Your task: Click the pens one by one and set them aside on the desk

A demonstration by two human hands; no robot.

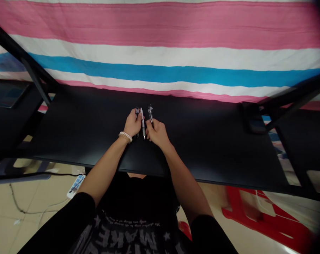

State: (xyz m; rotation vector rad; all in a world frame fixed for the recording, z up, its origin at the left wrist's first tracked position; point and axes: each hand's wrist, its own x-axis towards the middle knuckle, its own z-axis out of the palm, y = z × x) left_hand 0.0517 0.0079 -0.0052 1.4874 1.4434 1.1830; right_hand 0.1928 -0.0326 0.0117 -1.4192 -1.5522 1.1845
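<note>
Near the middle of the black tabletop point(202, 144), my two hands are close together over several pens. My left hand point(132, 123), with a light braided bracelet point(126, 136) at its wrist, is closed around a dark pen with a clear end point(137, 112). Its thumb rests against a white-and-grey pen point(143, 124) that points down toward me; how firmly that one is gripped is hard to see. Just to the right, my right hand point(157, 132) pinches a clear, dark-tipped pen point(150, 112) between thumb and fingers, its upper end sticking out away from me.
Behind the table hangs a striped pink, white and blue cloth point(160, 26). A dark flat object point(253, 118) lies at the table's right end. Black metal bars point(36, 81) frame both sides. Below are a white power strip point(76, 186), cables and a red plastic stool point(265, 218).
</note>
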